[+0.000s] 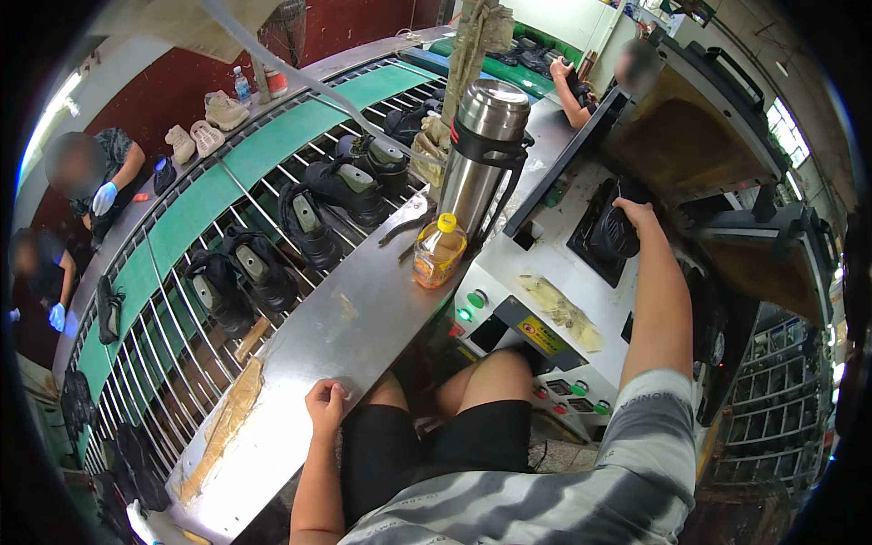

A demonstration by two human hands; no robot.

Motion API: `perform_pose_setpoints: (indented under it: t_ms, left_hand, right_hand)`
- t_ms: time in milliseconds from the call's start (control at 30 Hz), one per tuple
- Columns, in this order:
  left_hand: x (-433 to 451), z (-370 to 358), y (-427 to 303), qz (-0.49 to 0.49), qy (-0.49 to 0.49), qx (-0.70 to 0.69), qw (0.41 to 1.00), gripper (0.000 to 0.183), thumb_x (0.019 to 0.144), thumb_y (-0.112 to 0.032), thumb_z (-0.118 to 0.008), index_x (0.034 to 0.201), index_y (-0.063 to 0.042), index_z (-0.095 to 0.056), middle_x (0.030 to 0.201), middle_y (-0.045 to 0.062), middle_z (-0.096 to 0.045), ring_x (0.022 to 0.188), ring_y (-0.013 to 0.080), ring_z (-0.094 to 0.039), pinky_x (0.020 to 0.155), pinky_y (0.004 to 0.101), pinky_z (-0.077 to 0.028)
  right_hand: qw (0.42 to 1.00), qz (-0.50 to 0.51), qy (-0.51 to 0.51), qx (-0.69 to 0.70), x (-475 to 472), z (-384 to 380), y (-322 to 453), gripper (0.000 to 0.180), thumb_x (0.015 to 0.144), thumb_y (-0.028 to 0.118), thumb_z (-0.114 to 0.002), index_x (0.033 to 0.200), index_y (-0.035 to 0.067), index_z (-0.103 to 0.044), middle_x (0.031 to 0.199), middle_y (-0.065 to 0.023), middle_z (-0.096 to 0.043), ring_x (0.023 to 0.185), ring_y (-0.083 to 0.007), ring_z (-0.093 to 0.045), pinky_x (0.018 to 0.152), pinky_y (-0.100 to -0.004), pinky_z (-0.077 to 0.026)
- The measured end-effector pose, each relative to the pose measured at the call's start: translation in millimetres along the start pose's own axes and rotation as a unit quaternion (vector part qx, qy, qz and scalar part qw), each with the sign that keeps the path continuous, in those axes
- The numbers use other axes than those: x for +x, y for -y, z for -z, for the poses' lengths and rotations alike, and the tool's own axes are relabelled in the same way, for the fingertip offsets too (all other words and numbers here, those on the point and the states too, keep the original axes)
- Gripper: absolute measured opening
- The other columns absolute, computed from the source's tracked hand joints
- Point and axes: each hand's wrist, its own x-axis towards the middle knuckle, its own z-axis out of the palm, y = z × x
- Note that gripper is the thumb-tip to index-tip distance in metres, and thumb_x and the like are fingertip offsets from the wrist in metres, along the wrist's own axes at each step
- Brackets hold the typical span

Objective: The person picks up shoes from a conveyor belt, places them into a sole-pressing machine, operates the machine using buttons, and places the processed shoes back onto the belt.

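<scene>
My right hand [637,216] grips a black shoe [612,234], its patterned sole showing, over a dark recess [591,262] in the white-topped pressing machine [518,262]. Fingers on the shoe's far side are hidden. My left hand [327,405] rests at the near edge of the stainless steel table [327,340], fingers curled in with no object visible in them. Several black shoes with lasts inside, one of them a black shoe [310,225], stand on the roller conveyor [163,327] past the table.
A steel thermos [470,163] and a yellow-capped bottle [441,252] stand at the table's right end. A raised machine lid [702,116] hangs beyond my right hand. Green and red buttons, including a green button [477,298], line the machine front. Co-workers stand across the conveyor and at the back.
</scene>
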Motion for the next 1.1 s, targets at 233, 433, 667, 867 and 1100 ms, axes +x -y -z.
perform_pose_setpoints:
  t_ms: [233,433,667,867,1100]
  left_hand:
    - [12,-21,16,-0.003,-0.106,0.102,0.989,0.012,0.091,-0.011,-0.060,0.092,0.000,-0.062,0.077,0.003,-0.062,0.069,0.0102,-0.056,0.065,0.0248,-0.047]
    - [18,-173,33,0.071,-0.010,-0.064,0.995,0.067,0.092,-0.027,-0.061,0.146,-0.003,-0.028,0.140,0.016,-0.038,0.125,0.0249,-0.041,0.105,0.0385,-0.034]
    - [27,-278,-16,0.187,0.294,-0.351,0.869,0.063,0.098,-0.045,-0.044,0.142,-0.001,-0.035,0.146,0.012,-0.040,0.131,0.0308,-0.040,0.104,0.0470,-0.034]
    - [-17,-177,1,0.237,0.323,-0.148,0.904,0.039,0.096,-0.028,-0.051,0.129,-0.008,-0.050,0.113,0.008,-0.064,0.102,0.0225,-0.062,0.090,0.0386,-0.048]
    - [-47,-77,19,0.267,0.202,-0.263,0.905,0.026,0.093,-0.028,-0.057,0.114,-0.011,-0.055,0.100,0.007,-0.063,0.093,0.0221,-0.061,0.084,0.0386,-0.050]
  right_hand:
    - [0.990,0.123,0.064,-0.031,-103,28,-28,0.087,0.085,0.063,-0.049,0.146,0.002,-0.034,0.142,-0.0263,-0.045,0.130,-0.0397,-0.045,0.107,-0.0422,-0.036]
    - [0.968,0.242,-0.071,0.001,-174,78,-134,0.059,0.084,0.037,-0.066,0.134,0.011,-0.049,0.124,-0.0187,-0.058,0.115,-0.0350,-0.055,0.096,-0.0440,-0.044]
    - [0.949,0.171,-0.254,-0.076,-121,167,-271,0.060,0.075,0.029,-0.071,0.129,0.012,-0.052,0.122,-0.0216,-0.057,0.116,-0.0410,-0.052,0.097,-0.0461,-0.044]
    - [0.998,0.043,-0.048,0.021,-23,199,-373,0.106,0.065,0.053,-0.077,0.141,-0.008,-0.037,0.143,-0.0274,-0.042,0.135,-0.0383,-0.039,0.110,-0.0405,-0.034]
    - [0.994,-0.075,-0.075,-0.019,-74,196,-327,0.089,0.063,0.049,-0.072,0.133,-0.002,-0.051,0.136,-0.0208,-0.053,0.125,-0.0401,-0.050,0.104,-0.0452,-0.039]
